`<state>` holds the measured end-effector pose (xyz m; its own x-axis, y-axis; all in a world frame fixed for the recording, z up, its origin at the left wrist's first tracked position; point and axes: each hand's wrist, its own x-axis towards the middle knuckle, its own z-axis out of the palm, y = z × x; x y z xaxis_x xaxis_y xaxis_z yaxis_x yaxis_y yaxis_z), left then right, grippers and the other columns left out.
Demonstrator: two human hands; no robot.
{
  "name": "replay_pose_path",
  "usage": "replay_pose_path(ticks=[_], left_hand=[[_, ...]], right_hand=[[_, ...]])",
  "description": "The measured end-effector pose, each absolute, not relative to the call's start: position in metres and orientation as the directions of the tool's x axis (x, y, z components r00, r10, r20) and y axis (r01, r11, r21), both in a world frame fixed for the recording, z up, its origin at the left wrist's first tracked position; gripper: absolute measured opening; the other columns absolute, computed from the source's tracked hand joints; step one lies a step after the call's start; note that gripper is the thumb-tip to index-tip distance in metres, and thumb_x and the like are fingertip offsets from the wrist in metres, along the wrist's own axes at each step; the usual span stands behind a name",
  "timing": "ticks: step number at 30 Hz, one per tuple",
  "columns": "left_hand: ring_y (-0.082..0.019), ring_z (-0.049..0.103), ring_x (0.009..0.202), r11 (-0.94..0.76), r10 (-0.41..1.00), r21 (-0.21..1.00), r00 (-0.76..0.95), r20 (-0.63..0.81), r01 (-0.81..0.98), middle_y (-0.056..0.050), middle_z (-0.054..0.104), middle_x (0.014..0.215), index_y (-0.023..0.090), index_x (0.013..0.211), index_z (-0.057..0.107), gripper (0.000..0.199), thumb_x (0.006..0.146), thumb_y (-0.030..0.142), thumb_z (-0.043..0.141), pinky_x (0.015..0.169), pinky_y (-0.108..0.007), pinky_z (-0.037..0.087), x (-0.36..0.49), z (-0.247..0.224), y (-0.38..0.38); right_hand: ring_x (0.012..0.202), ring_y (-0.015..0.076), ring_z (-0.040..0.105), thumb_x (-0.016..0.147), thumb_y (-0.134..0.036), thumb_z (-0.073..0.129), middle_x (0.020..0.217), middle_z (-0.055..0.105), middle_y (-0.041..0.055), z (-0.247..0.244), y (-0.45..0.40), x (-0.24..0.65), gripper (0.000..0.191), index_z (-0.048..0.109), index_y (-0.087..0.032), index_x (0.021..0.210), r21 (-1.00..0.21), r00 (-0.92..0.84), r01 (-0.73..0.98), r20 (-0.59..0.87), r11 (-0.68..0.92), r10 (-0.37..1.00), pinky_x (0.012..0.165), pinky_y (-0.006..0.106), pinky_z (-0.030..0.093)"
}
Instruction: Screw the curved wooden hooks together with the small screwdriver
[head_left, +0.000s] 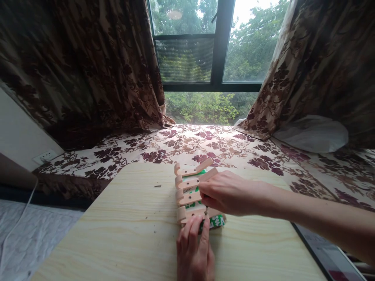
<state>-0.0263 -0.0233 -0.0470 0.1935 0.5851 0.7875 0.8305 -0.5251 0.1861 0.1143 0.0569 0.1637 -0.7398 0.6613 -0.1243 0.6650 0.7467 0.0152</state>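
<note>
Several pale wooden pieces with curled left ends lie in a row across a green printed packet (218,221) on the table. Small dark screws or holes show in them. My left hand (193,244) comes from below, its fingers pressed against the nearest wooden piece (187,214) and the packet's near edge. Closed in a fist above the right half of the row is my right hand (221,193). A small metal part (206,212) shows just below it, close to my left fingertips. What the right fist grips is hidden. The farthest wooden piece (191,171) angles up at its right end.
On the pale wooden table (125,234), a few screws (158,186) and tiny bits lie to the left. A dark-edged flat device (322,249) sits at the right edge. Behind are a floral-covered ledge (187,146), a white plastic bag (313,134), curtains and a window.
</note>
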Motion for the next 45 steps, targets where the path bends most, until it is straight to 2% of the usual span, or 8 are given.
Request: replay_pose_path(ticks=[4, 8, 11, 20, 27, 35, 41, 45], left_hand=[[-0.024, 0.053, 0.120, -0.515, 0.583, 0.168, 0.199, 0.788, 0.841, -0.010, 0.063, 0.123, 0.020, 0.137, 0.048, 0.054, 0.085, 0.006, 0.051, 0.100, -0.037, 0.041, -0.027, -0.048, -0.023], [-0.024, 0.054, 0.120, -0.513, 0.577, 0.148, 0.211, 0.789, 0.846, -0.010, 0.063, 0.123, 0.021, 0.137, 0.048, 0.053, 0.085, 0.008, 0.051, 0.100, -0.037, 0.042, -0.027, -0.048, -0.022], [-0.025, 0.053, 0.121, -0.517, 0.573, 0.139, 0.220, 0.789, 0.845, -0.011, 0.062, 0.124, 0.019, 0.136, 0.049, 0.053, 0.085, 0.008, 0.051, 0.100, -0.037, 0.042, -0.028, -0.048, -0.022], [-0.026, 0.051, 0.123, -0.534, 0.569, 0.113, 0.257, 0.781, 0.838, -0.013, 0.060, 0.125, 0.016, 0.135, 0.049, 0.054, 0.083, 0.003, 0.052, 0.100, -0.039, 0.042, -0.030, -0.048, -0.022], [-0.027, 0.049, 0.124, -0.535, 0.568, 0.101, 0.269, 0.778, 0.839, -0.013, 0.059, 0.126, 0.015, 0.134, 0.049, 0.055, 0.081, 0.001, 0.053, 0.100, -0.040, 0.041, -0.030, -0.047, -0.023], [-0.026, 0.048, 0.124, -0.544, 0.583, 0.171, 0.224, 0.781, 0.821, -0.013, 0.058, 0.127, 0.016, 0.135, 0.048, 0.053, 0.084, 0.004, 0.052, 0.102, -0.039, 0.038, -0.026, -0.047, -0.023], [-0.027, 0.047, 0.124, -0.530, 0.600, 0.235, 0.163, 0.783, 0.815, -0.012, 0.058, 0.125, 0.017, 0.133, 0.051, 0.051, 0.084, 0.001, 0.050, 0.103, -0.040, 0.036, -0.022, -0.048, -0.024], [-0.027, 0.047, 0.125, -0.554, 0.584, 0.173, 0.232, 0.778, 0.814, -0.014, 0.057, 0.127, 0.014, 0.133, 0.051, 0.052, 0.083, 0.001, 0.053, 0.103, -0.040, 0.037, -0.026, -0.046, -0.023]], right_hand=[[0.062, 0.0138, 0.052, 0.088, -0.023, 0.050, 0.075, 0.066, 0.0071, 0.167, 0.054, 0.114, 0.018, 0.063, -0.014, 0.079, 0.027, -0.708, 0.698, -0.126, 0.716, 0.695, 0.051, 0.028, 0.022], [0.064, 0.0138, 0.052, 0.084, -0.017, 0.056, 0.076, 0.066, 0.0056, 0.177, 0.049, 0.116, 0.009, 0.063, -0.015, 0.079, 0.009, -0.770, 0.616, -0.204, 0.788, 0.605, 0.053, 0.028, 0.024], [0.060, 0.0132, 0.049, 0.086, -0.012, 0.052, 0.072, 0.065, 0.0064, 0.175, 0.050, 0.117, 0.014, 0.064, -0.013, 0.079, 0.032, -0.790, 0.585, -0.203, 0.810, 0.579, 0.052, 0.028, 0.024], [0.058, 0.0137, 0.051, 0.087, -0.021, 0.050, 0.072, 0.066, 0.0069, 0.167, 0.052, 0.116, 0.018, 0.064, -0.014, 0.079, 0.069, -0.715, 0.682, -0.146, 0.728, 0.683, 0.050, 0.029, 0.020], [0.060, 0.0131, 0.049, 0.090, -0.015, 0.047, 0.075, 0.065, 0.0072, 0.181, 0.047, 0.115, 0.016, 0.062, -0.013, 0.087, 0.063, -0.779, 0.580, -0.249, 0.812, 0.575, 0.052, 0.028, 0.025], [0.057, 0.0118, 0.046, 0.088, -0.022, 0.050, 0.073, 0.064, 0.0064, 0.163, 0.055, 0.112, 0.017, 0.062, -0.013, 0.080, 0.037, -0.689, 0.718, -0.097, 0.695, 0.718, 0.050, 0.028, 0.019], [0.061, 0.0120, 0.048, 0.087, -0.017, 0.052, 0.072, 0.065, 0.0049, 0.177, 0.050, 0.118, 0.012, 0.063, -0.015, 0.081, 0.005, -0.790, 0.590, -0.203, 0.808, 0.578, 0.053, 0.027, 0.023], [0.060, 0.0122, 0.048, 0.089, -0.018, 0.050, 0.073, 0.065, 0.0071, 0.173, 0.051, 0.116, 0.016, 0.064, -0.013, 0.082, 0.030, -0.757, 0.628, -0.207, 0.778, 0.619, 0.053, 0.027, 0.024]])
